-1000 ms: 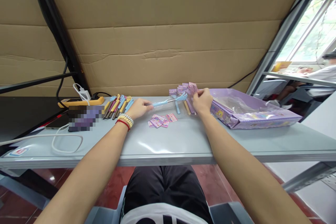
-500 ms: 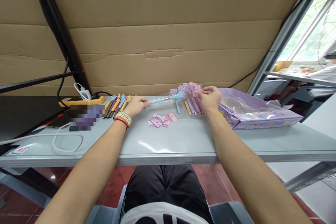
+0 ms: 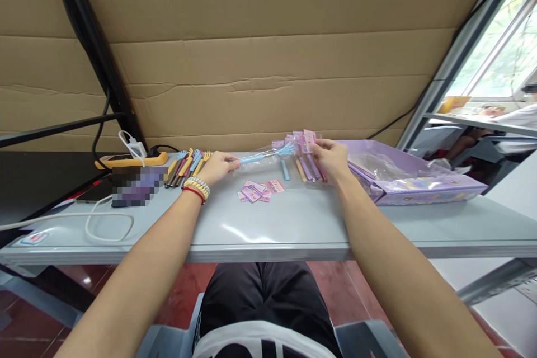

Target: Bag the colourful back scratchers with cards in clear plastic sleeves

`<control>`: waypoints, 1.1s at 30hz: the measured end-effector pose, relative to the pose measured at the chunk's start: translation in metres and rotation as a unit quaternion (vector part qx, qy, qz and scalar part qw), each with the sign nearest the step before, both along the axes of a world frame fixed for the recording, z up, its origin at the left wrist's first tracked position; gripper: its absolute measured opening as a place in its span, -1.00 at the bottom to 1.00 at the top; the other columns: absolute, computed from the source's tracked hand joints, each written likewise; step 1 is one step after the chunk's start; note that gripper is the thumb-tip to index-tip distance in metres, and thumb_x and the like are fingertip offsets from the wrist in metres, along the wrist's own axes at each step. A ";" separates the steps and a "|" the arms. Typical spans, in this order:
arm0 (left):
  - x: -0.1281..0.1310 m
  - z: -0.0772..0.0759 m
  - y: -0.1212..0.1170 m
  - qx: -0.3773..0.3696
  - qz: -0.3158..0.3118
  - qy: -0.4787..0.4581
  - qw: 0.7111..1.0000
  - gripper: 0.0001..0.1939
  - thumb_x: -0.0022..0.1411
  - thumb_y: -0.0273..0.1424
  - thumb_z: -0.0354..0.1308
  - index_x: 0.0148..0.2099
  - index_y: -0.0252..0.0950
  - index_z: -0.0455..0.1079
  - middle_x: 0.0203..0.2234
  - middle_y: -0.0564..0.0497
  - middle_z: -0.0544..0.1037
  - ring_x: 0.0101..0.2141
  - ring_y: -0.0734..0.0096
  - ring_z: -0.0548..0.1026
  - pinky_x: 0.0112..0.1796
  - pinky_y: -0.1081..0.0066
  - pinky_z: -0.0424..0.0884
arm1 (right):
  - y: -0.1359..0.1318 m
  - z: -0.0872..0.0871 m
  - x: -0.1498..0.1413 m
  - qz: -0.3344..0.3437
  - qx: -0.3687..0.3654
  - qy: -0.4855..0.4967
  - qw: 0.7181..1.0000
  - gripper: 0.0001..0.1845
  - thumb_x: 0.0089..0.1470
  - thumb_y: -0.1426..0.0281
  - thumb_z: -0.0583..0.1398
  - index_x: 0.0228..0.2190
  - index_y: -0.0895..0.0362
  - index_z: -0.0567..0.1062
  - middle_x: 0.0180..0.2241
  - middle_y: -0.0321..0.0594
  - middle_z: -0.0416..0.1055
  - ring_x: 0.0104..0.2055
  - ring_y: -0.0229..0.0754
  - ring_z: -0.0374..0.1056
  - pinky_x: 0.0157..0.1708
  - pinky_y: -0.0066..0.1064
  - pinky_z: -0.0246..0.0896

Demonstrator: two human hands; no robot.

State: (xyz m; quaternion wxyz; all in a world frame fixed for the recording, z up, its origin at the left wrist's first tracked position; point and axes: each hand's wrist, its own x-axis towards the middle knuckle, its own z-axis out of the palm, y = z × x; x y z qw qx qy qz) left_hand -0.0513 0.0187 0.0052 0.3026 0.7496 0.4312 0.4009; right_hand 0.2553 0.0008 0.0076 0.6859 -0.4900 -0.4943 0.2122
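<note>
My left hand point(image 3: 218, 167) is closed on the handle end of a light-blue hand-shaped back scratcher point(image 3: 268, 155) that lies across the grey table inside a clear plastic sleeve. My right hand point(image 3: 330, 158) is closed on the sleeve's pink header card end point(image 3: 308, 140), just right of the scratcher's claw. Several packed scratchers point(image 3: 304, 168) with pink cards lie under and beside my right hand. A few loose pink cards point(image 3: 259, 191) lie on the table between my hands.
A row of unpacked coloured scratchers point(image 3: 187, 165) lies left of my left hand. A yellow power strip point(image 3: 130, 161), cables and a phone are at far left. A purple box point(image 3: 415, 179) with plastic bags stands at right. Another person sits far right.
The scratcher's claw has gone into the clear sleeve. My right hand moved slightly right and up with the sleeve's card end; my left hand stayed on the handle.
</note>
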 end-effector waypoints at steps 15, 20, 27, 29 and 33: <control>0.001 0.001 -0.001 -0.032 -0.004 -0.008 0.999 -0.68 -0.10 -0.17 0.19 -0.47 -0.36 0.44 -0.56 -0.01 0.47 -0.52 0.46 0.32 -0.37 0.37 0.26 | 0.003 0.001 -0.004 0.087 -0.001 0.086 0.992 -0.45 -0.24 -0.04 0.25 -0.42 0.21 0.49 -0.47 -0.19 0.44 -0.47 -0.23 0.33 -0.63 -0.47 0.24; 0.005 0.002 -0.006 -0.053 -0.013 -0.029 0.998 -0.70 -0.12 -0.18 0.22 -0.50 -0.36 0.43 -0.57 -0.01 0.46 -0.53 0.47 0.34 -0.39 0.38 0.28 | 0.005 -0.006 -0.002 0.011 -0.010 -0.009 1.000 -0.60 -0.30 0.15 0.33 -0.47 0.22 0.51 -0.57 -0.30 0.37 -0.58 -0.34 0.17 -0.63 -0.49 0.13; 0.026 0.013 -0.031 -0.248 -0.126 -0.001 0.960 -0.67 -0.17 -0.22 0.34 -0.46 -0.38 0.41 -0.60 -0.02 0.47 -0.54 0.43 0.42 -0.49 0.43 0.34 | 0.015 0.016 0.004 -0.125 -0.060 -0.116 0.984 -0.77 -0.23 0.28 0.30 -0.51 0.20 0.54 -0.49 -0.21 0.47 -0.46 -0.20 0.32 -0.46 -0.42 0.17; 0.037 0.018 -0.036 -0.284 -0.149 0.007 0.947 -0.70 -0.13 -0.26 0.34 -0.46 -0.38 0.38 -0.60 -0.02 0.47 -0.56 0.41 0.46 -0.51 0.44 0.36 | 0.022 0.030 0.004 -0.142 -0.088 -0.185 0.968 -0.81 -0.19 0.33 0.29 -0.48 0.19 0.56 -0.44 -0.16 0.50 -0.39 -0.12 0.37 -0.37 -0.38 0.22; 0.067 0.019 -0.036 -0.310 -0.103 0.025 0.945 -0.86 -0.01 -0.41 0.24 -0.43 -0.38 0.36 -0.64 0.01 0.46 -0.63 0.48 0.43 -0.58 0.51 0.34 | 0.045 0.048 0.004 -0.162 -0.107 -0.331 0.924 -0.79 -0.07 0.38 0.23 -0.36 0.23 0.59 -0.37 -0.07 0.53 -0.28 -0.05 0.41 -0.24 -0.33 0.24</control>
